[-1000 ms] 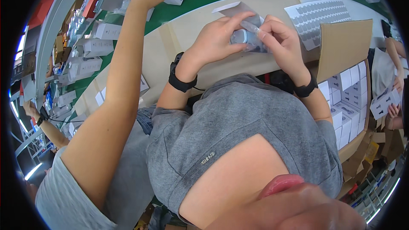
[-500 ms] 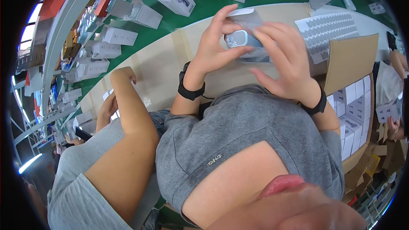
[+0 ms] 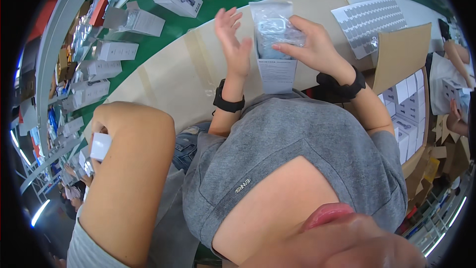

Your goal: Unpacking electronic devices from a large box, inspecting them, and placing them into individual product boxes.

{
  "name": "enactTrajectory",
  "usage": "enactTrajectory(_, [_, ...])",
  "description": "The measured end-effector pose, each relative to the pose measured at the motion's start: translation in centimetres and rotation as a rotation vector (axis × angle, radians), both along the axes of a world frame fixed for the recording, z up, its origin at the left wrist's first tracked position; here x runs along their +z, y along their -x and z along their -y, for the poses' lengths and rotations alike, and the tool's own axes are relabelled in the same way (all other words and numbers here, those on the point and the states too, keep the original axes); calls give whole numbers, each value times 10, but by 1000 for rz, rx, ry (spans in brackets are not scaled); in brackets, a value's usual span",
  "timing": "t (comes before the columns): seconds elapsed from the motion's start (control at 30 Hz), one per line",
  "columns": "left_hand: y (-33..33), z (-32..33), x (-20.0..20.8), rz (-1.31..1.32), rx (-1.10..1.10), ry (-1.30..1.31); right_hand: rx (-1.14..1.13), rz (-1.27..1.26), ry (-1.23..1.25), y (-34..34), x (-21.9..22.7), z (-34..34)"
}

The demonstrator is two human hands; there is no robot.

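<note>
Left hand (image 3: 234, 52) spread, the right hand (image 3: 317, 44) pinches a rounded pale-blue device (image 3: 271, 27) whose slick clear-plastic bag (image 3: 274, 9) could slip free.

A glossy, crinkled clear plastic sleeve (image 3: 272, 10) wraps a smooth pale-blue device (image 3: 272, 27). The white printed card (image 3: 276, 77) looks matt, the worktop (image 3: 166, 82) smooth with shiny tape (image 3: 199, 57), the cardboard flap (image 3: 404, 54) matt, the grey cloth shirt (image 3: 272, 134) textured.

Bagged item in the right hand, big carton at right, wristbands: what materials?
Bagged item: pale blue, smooth-looking, probably plastic, though film blurs it.
Bag: clear, glossy plastic film, judging by wrinkles and glare.
Big carton: likely cardboard; stiff, matte brown panel.
Wristbands: matte black, no strong shine; fabric or rubber, can't tell.
</note>
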State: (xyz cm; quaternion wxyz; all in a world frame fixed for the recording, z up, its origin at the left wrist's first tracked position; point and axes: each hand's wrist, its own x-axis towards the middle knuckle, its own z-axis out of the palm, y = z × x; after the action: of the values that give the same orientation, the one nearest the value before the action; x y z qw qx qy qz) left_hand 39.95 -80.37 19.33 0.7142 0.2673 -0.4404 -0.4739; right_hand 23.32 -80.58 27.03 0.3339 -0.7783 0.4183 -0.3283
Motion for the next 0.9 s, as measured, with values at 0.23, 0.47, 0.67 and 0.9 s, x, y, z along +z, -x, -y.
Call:
enactTrajectory(0.23, [1, -11, 0, 344, -269, -90, 70, 15, 120, -2, 5, -4])
enactTrajectory(0.47, [2, -15, 6, 453, -310, -105, 289, -287, 231, 10, 24, 8])
enactTrajectory(0.67, [-13, -4, -2, 623, -296, -26, 155, 16, -23, 33, 42, 8])
enactTrajectory(0.9, [-1, -5, 13, 743, -223, 252, 280, -147, 41, 35, 58, 3])
